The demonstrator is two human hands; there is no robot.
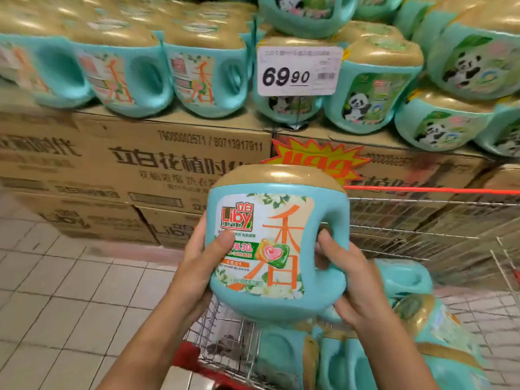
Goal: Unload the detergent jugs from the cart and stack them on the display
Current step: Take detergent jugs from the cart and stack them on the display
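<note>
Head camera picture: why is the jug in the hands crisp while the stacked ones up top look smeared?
In the head view, the held Liby jug is sharp; the display jugs at upper left smear, probably motion blur; light glares off their gold lids; the wide lens bows the cardboard boxes.

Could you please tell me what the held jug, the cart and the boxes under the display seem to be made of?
The held jug: probably moulded plastic, glossy teal with soft highlights; gold lid looks satin plastic. The cart: shiny metal wire mesh, red rim possibly plastic. The boxes: matte brown printed cardboard, seams visible.
</note>
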